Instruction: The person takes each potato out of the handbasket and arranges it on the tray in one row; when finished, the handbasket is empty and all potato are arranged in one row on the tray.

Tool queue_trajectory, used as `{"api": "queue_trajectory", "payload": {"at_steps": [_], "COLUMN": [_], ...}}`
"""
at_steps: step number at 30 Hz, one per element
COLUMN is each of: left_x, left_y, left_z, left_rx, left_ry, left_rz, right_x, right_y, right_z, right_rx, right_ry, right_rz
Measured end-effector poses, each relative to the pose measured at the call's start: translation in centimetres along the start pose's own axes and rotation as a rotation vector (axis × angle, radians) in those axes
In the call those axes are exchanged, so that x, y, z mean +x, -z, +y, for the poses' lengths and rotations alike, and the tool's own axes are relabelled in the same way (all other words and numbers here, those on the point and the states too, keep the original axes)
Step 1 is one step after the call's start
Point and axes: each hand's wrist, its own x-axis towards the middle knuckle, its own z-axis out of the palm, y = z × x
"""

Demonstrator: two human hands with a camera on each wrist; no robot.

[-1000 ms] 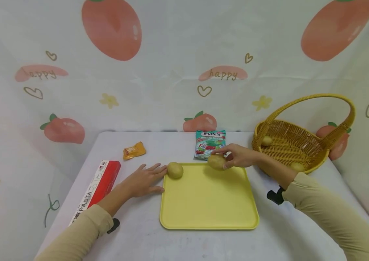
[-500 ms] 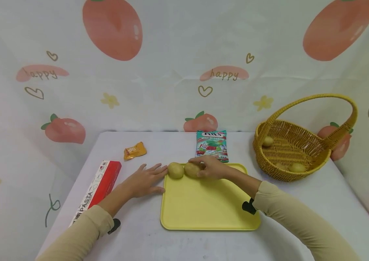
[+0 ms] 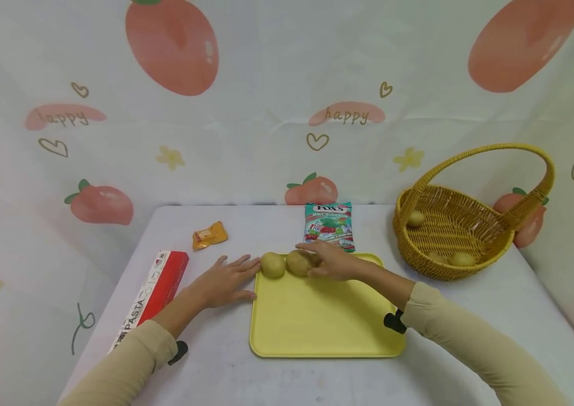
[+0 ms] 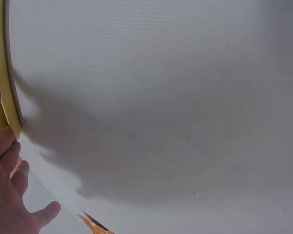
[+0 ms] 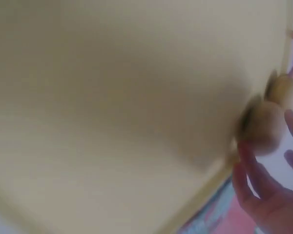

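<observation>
Two potatoes lie side by side at the far left corner of a yellow tray (image 3: 327,321): the left potato (image 3: 272,265) and the right potato (image 3: 299,263). My left hand (image 3: 223,282) rests with spread fingers at the tray's left edge, fingertips close to the left potato. In the left wrist view, those fingers (image 4: 9,146) lie along the yellow rim. Just right of the second potato is my right hand (image 3: 335,262), its fingers loosened around it. The blurred right wrist view shows its fingers (image 5: 256,170) extended beside that potato (image 5: 264,127); whether they touch is unclear.
A wicker basket (image 3: 449,276) with an arched handle stands back right, holding several potatoes (image 3: 462,259). Behind the tray lies a green Fox's candy bag (image 3: 329,225). A small orange packet (image 3: 210,235) and a red-and-white pasta box (image 3: 157,287) lie on the left.
My right hand has carried the second potato leftward and set it down beside the first. Its fingers have since loosened and drawn slightly right. My left hand has stayed in place.
</observation>
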Motion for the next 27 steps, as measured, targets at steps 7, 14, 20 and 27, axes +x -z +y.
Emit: {"api": "queue_trajectory", "payload": {"at_steps": [7, 14, 20, 27], "left_x": [0.1, 0.0, -0.1, 0.0], "left_y": [0.0, 0.1, 0.2, 0.3], "left_z": [0.1, 0.3, 0.3, 0.4], "left_rx": [0.001, 0.015, 0.006, 0.01], "left_ry": [-0.002, -0.002, -0.001, -0.017], "left_rz": [-0.002, 0.002, 0.006, 0.014], "right_x": [-3.5, -8.3, -12.1, -15.1], "right_y": [3.7, 9.4, 13.5, 17.1], "right_z": [0.0, 0.3, 2.0, 5.3], "right_rx": [0.121, 0.086, 0.099, 0.074], "right_ry": [0.048, -0.079, -0.222, -0.337], "right_rz": [-0.03, -0.094, -0.147, -0.181]}}
